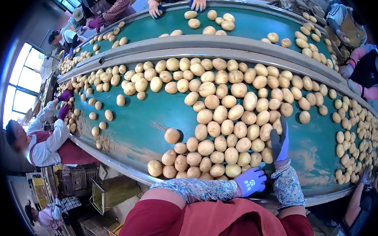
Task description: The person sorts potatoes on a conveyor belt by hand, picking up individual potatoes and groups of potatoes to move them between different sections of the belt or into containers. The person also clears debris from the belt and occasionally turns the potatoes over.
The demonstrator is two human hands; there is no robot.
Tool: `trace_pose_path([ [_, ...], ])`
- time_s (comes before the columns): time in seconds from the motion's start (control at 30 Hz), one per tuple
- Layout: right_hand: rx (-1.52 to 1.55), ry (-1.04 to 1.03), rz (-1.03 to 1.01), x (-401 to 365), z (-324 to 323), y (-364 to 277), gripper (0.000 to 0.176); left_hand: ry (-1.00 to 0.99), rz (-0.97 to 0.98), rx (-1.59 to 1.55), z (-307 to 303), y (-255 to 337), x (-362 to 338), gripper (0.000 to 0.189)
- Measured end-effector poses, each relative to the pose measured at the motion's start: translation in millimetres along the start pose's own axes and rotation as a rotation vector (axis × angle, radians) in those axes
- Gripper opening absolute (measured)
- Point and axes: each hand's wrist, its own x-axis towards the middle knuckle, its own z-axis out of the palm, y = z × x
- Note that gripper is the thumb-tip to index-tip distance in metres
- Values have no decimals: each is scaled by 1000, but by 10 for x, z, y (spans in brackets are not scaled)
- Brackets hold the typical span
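Note:
My right hand (280, 142), in a purple glove with a dark palm, stands on edge against the right side of a dense group of potatoes (240, 130). Its fingers are stretched out and touch the outer potatoes without gripping any. Across the near side lies my left hand (250, 181), also in a purple glove, pointing right. Its fingers are loosely extended beside a yellowish potato (233, 171), with no held potato visible. Under the potatoes runs a green conveyor belt (149, 115). Patterned sleeves cover both my forearms.
A metal divider (174, 44) separates this belt from a second green belt (252, 22) carrying potatoes. More potatoes (356, 129) crowd the right end. A co-worker in a white top (48, 143) reaches in at left; other people stand along the far side and right.

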Motion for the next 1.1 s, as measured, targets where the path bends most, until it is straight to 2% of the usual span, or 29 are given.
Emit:
trace_pose_path([
  [0.17, 2, -23, -54, 10, 1030, -407, 66, 9, -34, 36, -305, -364, -934, 20],
  [0.3, 80, 10, -60, -91, 2026, -598, 75, 112, -82, -7, -728, -682, -1880, 16],
  [0.37, 109, -92, -81, -121, 2470, -1055, 78, 94, -138, -46, -949, -812, -2362, 14],
  [0.4, 206, -131, -67, -129, 2784, -1076, 76, 85, -176, -60, -1095, -874, -2620, 14],
  [0.47, -15, -145, -211, -115, 3449, -1305, 75, 80, -260, -17, -1439, -1032, -3162, 15],
  [0.5, 176, -195, -101, -94, 3911, -1048, 74, 45, -301, -50, -1586, -1151, -3458, 20],
  [0.57, 313, -244, 55, -93, 4737, -966, 73, 110, -411, -2, -1921, -1367, -4052, 26],
  [0.67, -7, -179, -427, -57, 5746, -1863, 75, 36, -585, 220, -2285, -1686, -5016, 27],
  [0.7, -87, -182, -609, -13, 6024, -2193, 75, 129, -574, 264, -2457, -1837, -5349, 22],
  [0.77, -51, -411, -634, 68, 6604, -2556, 75, -54, -849, 509, -2896, -2129, -5829, 12],
  [0.8, -30, -523, -646, 104, 6844, -2716, 74, -124, -1063, 479, -3121, -2366, -6136, 15],
  [0.87, 7, -746, -679, 212, 7079, -3023, 74, 210, -1009, 848, -3160, -2841, -6904, 28],
  [0.9, -216, -520, -1002, 299, 6907, -3175, 69, 297, -1171, 896, -3323, -2861, -6968, 35],
  [0.93, -334, -566, -931, 452, 6677, -3419, 58, 390, -1332, 939, -3455, -2859, -7014, 42],
  [0.97, -344, -420, -996, 688, 6522, -3316, 47, 520, -1374, 950, -3463, -2879, -7100, 46],
  [1.0, -433, -443, -848, 999, 6475, -3106, 42, 648, -1416, 956, -3455, -2880, -7171, 51],
  [1.03, -514, -308, -768, 1092, 6139, -3104, 43, 710, -1423, 837, -3476, -2733, -7073, 55],
  [1.07, -647, -56, -794, 1201, 6052, -2684, 42, 755, -1351, 855, -3364, -2667, -7036, 54],
  [1.1, -763, -315, -520, 1210, 5933, -2386, 44, 744, -1303, 811, -3236, -2613, -6982, 54],
])
